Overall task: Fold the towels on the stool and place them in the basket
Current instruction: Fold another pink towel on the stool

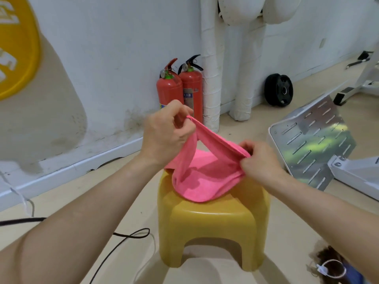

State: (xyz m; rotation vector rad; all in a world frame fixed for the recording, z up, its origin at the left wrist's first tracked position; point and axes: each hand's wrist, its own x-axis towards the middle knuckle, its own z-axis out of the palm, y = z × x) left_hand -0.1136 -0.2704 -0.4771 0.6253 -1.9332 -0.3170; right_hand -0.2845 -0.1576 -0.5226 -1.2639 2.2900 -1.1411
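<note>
Grip: the left hand (166, 130) pinches one corner of the towel (205, 181) between thumb and curled fingers, held high; the right hand (260, 158) pinches the other end of the same edge, lower and to the right. Both hands are closed on cloth. Location: the towel hangs from that stretched edge, its lower part sagging onto the seat of the stool (215, 222), with the near lip drooping over the front rim. Progress, as a judgement: early. The towel is lifted and its edge drawn out, but no finished fold shows and nothing has been put away. No basket can be made out in view. A flat pink layer lies on the seat behind the held cloth; whether it is a second towel or the far part of this one cannot be told. Remaining: the folding, the carry to the basket, and any further towels. Appearance: bright pink, soft, short nap, hemmed edge, limp, bagging into a pouch between the hands. Surroundings: two fire extinguishers (180, 89) by the wall, a weight plate (279, 90), a black cable (123, 238) on the floor.
</note>
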